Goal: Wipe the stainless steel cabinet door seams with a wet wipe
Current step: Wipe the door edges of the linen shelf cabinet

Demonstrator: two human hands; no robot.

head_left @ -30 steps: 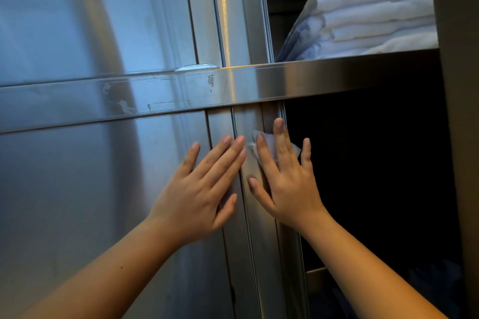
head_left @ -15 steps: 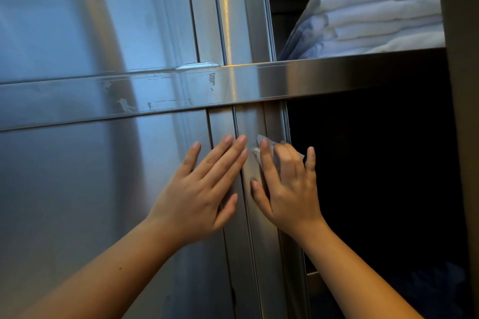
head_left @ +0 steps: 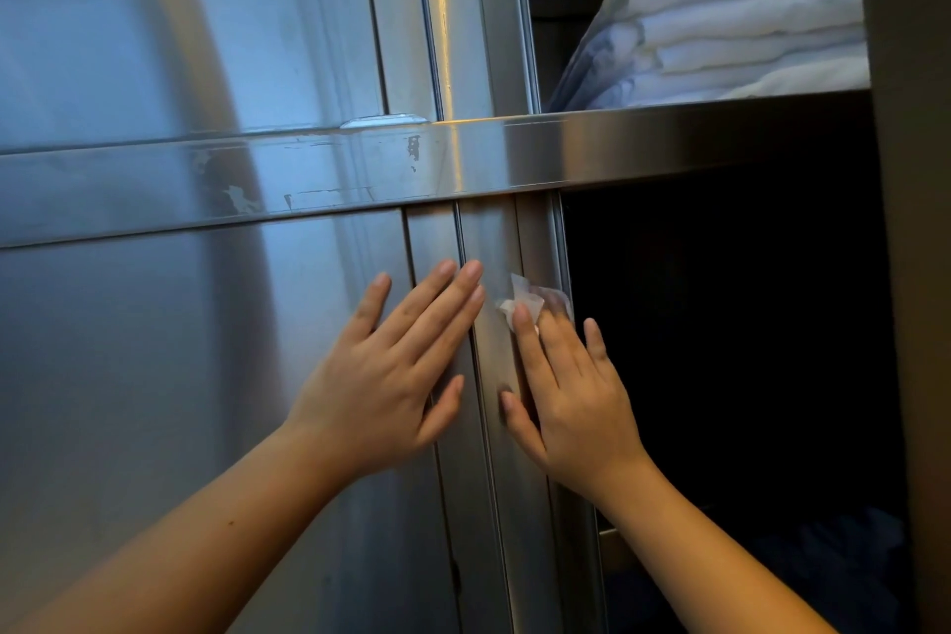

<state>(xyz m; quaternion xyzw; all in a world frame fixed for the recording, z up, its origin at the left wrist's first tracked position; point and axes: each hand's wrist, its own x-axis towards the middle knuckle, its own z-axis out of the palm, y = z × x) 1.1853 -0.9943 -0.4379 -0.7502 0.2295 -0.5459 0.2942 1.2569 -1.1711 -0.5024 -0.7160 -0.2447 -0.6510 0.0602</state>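
A stainless steel cabinet door fills the left of the view, with vertical seams running down its right edge. My left hand lies flat on the door, fingers spread, their tips over the seam. My right hand presses a crumpled white wet wipe against the door's edge strip beside the seam. The wipe sticks out above my fingertips; the rest of it is hidden under the hand.
A horizontal steel rail crosses above both hands. Folded white towels are stacked on the shelf at the upper right. Below that shelf the cabinet interior is open and dark, with dark cloth at its bottom.
My right hand has slid down the door edge with the wipe, and more of the wipe now shows above the fingertips. The left hand has stayed in place.
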